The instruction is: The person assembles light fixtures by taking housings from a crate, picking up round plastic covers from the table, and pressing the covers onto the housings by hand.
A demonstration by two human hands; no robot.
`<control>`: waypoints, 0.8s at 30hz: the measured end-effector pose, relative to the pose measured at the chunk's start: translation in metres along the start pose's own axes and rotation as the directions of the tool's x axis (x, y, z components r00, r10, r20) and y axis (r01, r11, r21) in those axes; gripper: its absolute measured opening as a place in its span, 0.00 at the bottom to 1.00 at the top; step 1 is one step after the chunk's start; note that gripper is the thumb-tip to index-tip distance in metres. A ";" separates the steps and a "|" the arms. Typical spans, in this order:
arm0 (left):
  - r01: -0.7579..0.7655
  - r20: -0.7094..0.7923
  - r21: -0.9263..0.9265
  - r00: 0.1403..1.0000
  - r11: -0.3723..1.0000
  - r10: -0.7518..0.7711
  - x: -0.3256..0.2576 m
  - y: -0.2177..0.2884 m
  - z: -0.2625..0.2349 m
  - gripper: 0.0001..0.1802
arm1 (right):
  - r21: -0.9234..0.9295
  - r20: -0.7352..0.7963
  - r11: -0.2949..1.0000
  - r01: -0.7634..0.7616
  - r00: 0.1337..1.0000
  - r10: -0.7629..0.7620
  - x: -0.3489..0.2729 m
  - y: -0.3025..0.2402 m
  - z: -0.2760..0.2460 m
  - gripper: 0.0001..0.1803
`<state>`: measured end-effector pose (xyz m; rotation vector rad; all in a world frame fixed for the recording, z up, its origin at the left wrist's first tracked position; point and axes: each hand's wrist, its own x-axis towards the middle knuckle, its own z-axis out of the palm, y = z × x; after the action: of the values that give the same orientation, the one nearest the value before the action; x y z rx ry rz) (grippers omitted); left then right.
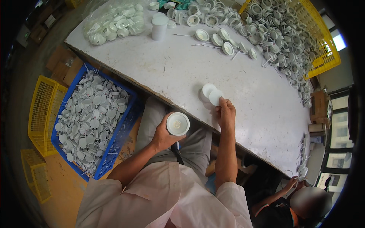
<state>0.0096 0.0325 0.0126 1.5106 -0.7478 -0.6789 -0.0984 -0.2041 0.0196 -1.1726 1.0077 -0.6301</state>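
My left hand [162,137] is wrapped round a white round LED lamp housing [178,124] over my lap. The housing faces up, and small yellowish dots show in the middle of its recess. Over the table's near edge, my right hand [227,113] pinches a thin white disc [216,97] between thumb and fingers. Just behind that disc, partly covered by it, is a short stack of similar white discs [207,89] on the white table [152,68].
A blue crate [131,99] full of white lamp parts stands at left, beside yellow crates [46,114]. Lamp housings [273,41] pile up at the far right near a yellow basket [330,53]. A bag of parts [116,24] lies at back left. Another person [279,212] works at lower right.
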 end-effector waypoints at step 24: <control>0.218 0.318 -0.396 0.944 0.892 -0.090 0.030 0.002 0.030 0.43 | -0.522 0.346 0.294 0.800 0.514 -0.785 -0.103 0.016 -0.001 0.23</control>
<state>0.0040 -0.0095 0.0131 1.0820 -0.6459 -1.1298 -0.1467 -0.1132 0.0367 -2.3749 0.5167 -1.1007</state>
